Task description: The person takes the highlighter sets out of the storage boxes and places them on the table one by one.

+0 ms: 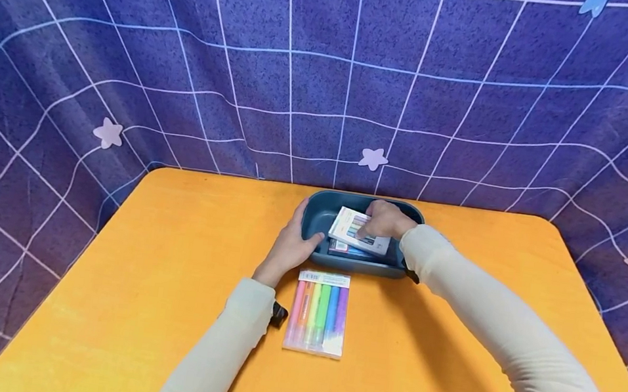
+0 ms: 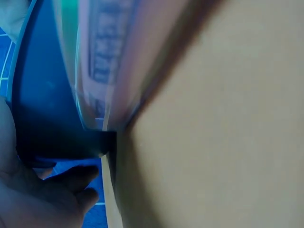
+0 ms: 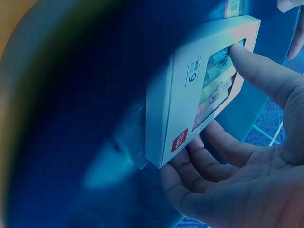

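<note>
Open table (image 1: 168,309) flanks the marker pack (image 1: 318,312); the bin (image 1: 317,219) seems crowded by boxes.

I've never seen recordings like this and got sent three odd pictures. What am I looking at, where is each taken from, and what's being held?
No machine here: a person works with two bare hands. The wide picture comes from a head camera; the two blurry close-ups come from cameras on each wrist. On the orange table stands a dark blue bin, with a highlighter pack lying in front of it. The left hand grips the bin's rim. The right hand holds a white box of markers inside the bin.
</note>
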The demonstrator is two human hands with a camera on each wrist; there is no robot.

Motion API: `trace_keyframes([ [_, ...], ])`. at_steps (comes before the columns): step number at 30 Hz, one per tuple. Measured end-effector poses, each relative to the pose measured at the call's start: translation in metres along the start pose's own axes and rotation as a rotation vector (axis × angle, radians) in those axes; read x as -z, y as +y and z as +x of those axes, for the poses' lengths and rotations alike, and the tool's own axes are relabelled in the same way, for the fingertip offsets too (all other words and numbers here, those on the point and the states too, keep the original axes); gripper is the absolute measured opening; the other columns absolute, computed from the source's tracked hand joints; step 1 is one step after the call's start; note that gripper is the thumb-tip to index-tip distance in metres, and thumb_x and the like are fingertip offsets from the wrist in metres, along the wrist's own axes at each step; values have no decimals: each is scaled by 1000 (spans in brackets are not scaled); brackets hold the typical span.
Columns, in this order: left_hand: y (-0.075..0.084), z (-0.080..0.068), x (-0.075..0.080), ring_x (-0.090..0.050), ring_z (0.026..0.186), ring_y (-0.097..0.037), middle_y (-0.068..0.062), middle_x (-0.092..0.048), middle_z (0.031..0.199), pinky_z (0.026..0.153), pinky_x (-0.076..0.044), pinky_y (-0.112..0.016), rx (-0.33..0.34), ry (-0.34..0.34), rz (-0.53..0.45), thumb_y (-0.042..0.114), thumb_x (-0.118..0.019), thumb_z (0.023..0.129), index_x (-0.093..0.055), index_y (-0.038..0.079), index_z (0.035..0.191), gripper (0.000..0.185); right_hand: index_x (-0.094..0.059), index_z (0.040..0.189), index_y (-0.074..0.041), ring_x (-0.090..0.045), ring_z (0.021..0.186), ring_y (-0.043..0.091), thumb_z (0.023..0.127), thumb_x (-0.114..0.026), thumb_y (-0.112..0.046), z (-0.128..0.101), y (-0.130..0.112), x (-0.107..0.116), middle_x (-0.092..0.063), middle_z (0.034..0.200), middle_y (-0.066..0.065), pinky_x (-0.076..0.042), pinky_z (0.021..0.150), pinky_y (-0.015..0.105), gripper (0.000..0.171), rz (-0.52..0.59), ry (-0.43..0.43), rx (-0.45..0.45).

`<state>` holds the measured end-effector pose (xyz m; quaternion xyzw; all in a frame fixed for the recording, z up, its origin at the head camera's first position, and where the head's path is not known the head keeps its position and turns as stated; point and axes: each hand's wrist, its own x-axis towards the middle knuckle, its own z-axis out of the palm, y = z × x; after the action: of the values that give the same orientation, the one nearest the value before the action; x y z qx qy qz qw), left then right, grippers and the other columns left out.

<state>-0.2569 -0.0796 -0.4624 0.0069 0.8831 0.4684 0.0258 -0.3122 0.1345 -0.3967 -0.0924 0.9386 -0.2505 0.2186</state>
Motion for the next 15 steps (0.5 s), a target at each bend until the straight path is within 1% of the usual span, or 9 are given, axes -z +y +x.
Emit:
trace_keyframes([
  [3,0,2,-1,-36,150,-36,-10,-31,166,120,-32,-60,-19,13,-14,25,-66,96,-12,26,163,85,-49,136,5,-53,123,32,86,-77,-21,-1,0,0,-54,142,21,-48,108,45,63,0,2,13],
  [10,0,2,-1,-37,149,-36,-11,-33,164,121,-32,-60,-13,14,-45,21,-66,95,-12,29,162,86,-52,132,5,-54,118,31,83,-80,-23,-3,-1,-2,-57,136,21,-49,104,44,63,-22,4,32],
  [15,0,1,-1,-36,150,-36,-12,-33,165,121,-31,-59,-17,18,-39,20,-66,96,-12,26,163,86,-54,130,4,-55,108,28,83,-81,-24,-2,-2,-4,-60,130,20,-52,96,40,61,-19,4,19],
])
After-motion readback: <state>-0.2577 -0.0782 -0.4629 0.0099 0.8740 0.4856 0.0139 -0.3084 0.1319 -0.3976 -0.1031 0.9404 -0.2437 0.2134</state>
